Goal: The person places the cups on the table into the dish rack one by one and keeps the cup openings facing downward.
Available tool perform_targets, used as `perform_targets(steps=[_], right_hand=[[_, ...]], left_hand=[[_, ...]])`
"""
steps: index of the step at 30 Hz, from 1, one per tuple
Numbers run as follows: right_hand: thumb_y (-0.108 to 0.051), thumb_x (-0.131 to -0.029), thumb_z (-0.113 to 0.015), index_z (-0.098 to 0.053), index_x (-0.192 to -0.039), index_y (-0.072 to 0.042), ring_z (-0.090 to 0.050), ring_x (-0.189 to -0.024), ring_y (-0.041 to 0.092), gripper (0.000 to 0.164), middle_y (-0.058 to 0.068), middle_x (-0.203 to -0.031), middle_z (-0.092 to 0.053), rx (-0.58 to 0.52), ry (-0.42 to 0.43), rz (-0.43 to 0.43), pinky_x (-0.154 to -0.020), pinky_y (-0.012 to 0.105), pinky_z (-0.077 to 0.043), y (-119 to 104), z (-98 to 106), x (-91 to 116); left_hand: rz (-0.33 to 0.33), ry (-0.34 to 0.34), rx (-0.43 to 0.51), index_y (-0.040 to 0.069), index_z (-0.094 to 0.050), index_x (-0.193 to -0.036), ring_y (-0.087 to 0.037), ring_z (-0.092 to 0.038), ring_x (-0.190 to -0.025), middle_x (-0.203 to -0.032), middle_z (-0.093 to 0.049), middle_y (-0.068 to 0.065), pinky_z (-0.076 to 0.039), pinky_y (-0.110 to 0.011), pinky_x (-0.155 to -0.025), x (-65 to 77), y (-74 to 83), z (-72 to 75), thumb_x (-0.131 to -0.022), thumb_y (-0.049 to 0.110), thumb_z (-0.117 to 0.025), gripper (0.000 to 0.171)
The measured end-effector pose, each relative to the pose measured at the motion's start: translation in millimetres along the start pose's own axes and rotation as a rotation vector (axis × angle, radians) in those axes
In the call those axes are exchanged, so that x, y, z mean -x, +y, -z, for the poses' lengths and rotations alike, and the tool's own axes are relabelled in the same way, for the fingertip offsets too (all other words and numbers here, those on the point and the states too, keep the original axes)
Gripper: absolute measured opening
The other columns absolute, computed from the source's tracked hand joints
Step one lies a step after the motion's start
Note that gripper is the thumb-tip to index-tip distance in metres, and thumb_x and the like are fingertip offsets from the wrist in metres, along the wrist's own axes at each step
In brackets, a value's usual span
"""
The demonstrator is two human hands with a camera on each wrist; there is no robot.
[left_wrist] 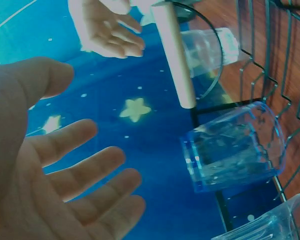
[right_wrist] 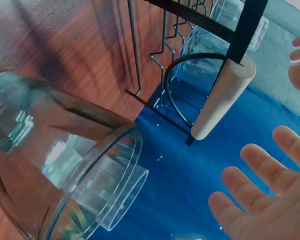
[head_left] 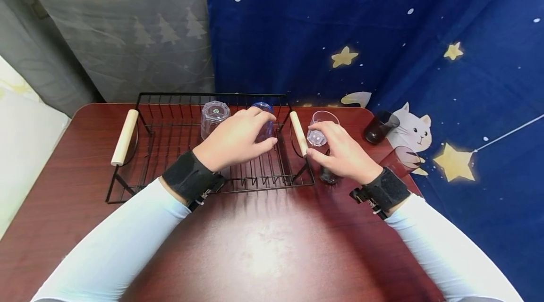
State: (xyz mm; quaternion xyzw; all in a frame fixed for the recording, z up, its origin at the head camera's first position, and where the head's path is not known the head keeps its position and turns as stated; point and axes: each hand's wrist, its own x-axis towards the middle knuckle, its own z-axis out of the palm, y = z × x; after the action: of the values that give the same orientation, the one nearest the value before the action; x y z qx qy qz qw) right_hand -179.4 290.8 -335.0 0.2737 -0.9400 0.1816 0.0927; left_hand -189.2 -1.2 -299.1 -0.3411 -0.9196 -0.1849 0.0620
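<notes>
My left hand (head_left: 240,137) hovers over the black wire dish rack (head_left: 178,190), fingers relaxed and holding nothing. Below it a blue-tinted glass (left_wrist: 235,150) stands upside down in the rack. Left of that is an upturned clear faceted glass (head_left: 214,115). My right hand (head_left: 342,153), also relaxed with nothing in it, is beside the rack's right wooden handle (head_left: 299,133). In the head view it overlaps a clear glass (head_left: 325,117) and a dark-tinted glass (head_left: 328,177) on the table. The right wrist view has that tinted glass (right_wrist: 55,115) mouth up, close to the camera.
A dark glass (head_left: 377,128) and a reddish glass (head_left: 398,163) stand near the right edge of the wooden table (head_left: 255,240). The rack's left wooden handle (head_left: 125,138) rises at the far left. A blue starry curtain (head_left: 297,33) hangs behind.
</notes>
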Motion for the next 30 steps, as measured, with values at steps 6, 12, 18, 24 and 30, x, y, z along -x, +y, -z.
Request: perform_targets(steps=[6,12,18,24,30], right_hand=[[-0.033,-0.091,-0.072,-0.054,-0.134,-0.005,-0.050,-0.127,0.032,0.054,0.013,-0.133,-0.057,0.015,-0.023,-0.022,-0.108,0.050,-0.038,0,1,4],[-0.034,-0.091,-0.071,-0.053,-0.136,-0.007,-0.050,-0.126,0.034,0.055,0.014,-0.133,-0.057,0.056,-0.058,-0.087,-0.107,0.051,-0.038,9,-1,13],[-0.035,-0.091,-0.070,-0.053,-0.136,-0.005,-0.051,-0.124,0.037,0.057,0.016,-0.132,-0.057,0.088,-0.099,-0.133,-0.107,0.052,-0.038,21,-4,23],[-0.037,-0.090,-0.071,-0.054,-0.137,-0.004,-0.051,-0.123,0.040,0.060,0.019,-0.131,-0.056,0.147,-0.132,-0.168,-0.105,0.054,-0.040,34,-10,31],[-0.043,-0.090,-0.071,-0.053,-0.138,-0.005,-0.050,-0.123,0.043,0.064,0.020,-0.133,-0.052,0.155,-0.194,-0.232,-0.105,0.056,-0.040,42,-17,38]], left_hand=[[-0.006,-0.025,0.006,0.011,-0.062,-0.132,-0.027,-0.061,-0.114,-0.127,-0.061,-0.010,-0.051,-0.044,-0.096,18.3,7.4,1.7,-0.095,0.043,-0.063,0.049],[-0.028,-0.014,0.014,0.011,-0.063,-0.131,-0.028,-0.061,-0.115,-0.127,-0.062,-0.009,-0.050,-0.043,-0.098,28.4,12.8,-1.6,-0.095,0.043,-0.063,0.048],[-0.028,-0.015,0.024,0.011,-0.062,-0.131,-0.028,-0.061,-0.116,-0.128,-0.062,-0.008,-0.049,-0.043,-0.099,31.8,14.1,-3.5,-0.095,0.043,-0.063,0.048],[-0.022,-0.008,0.014,0.009,-0.063,-0.130,-0.028,-0.062,-0.115,-0.127,-0.063,-0.009,-0.050,-0.044,-0.097,37.0,10.9,-5.5,-0.095,0.044,-0.063,0.049],[-0.002,-0.015,0.010,0.010,-0.064,-0.129,-0.027,-0.062,-0.112,-0.123,-0.063,-0.009,-0.051,-0.044,-0.096,43.9,7.2,-7.5,-0.095,0.043,-0.063,0.048]])
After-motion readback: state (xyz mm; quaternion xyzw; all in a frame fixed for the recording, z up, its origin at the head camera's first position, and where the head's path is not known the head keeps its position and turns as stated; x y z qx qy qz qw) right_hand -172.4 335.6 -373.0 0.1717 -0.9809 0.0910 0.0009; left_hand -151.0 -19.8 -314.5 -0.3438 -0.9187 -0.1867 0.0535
